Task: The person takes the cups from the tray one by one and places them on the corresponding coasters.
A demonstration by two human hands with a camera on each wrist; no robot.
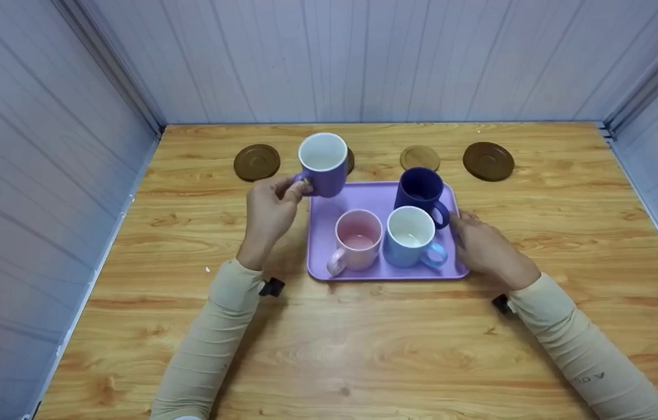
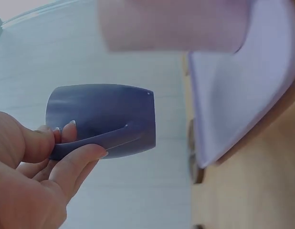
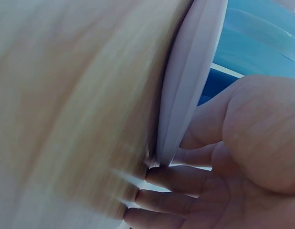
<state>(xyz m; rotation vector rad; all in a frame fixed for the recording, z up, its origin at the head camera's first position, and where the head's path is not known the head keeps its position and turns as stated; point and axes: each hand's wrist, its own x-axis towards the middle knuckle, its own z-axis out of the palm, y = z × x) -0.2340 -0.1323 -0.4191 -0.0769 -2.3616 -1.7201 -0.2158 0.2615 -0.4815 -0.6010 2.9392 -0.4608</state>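
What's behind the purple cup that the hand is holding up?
In the head view, the edge of a brown coaster peeks out past the right side of the purple cup in the left hand. The cup covers the rest, so that can't be seen.

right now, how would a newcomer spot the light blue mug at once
On the wooden table, find the lilac tray. Towards its near right corner stands the light blue mug, right of the pink mug and in front of the dark blue mug. Unlike those two neighbours, it is white inside.
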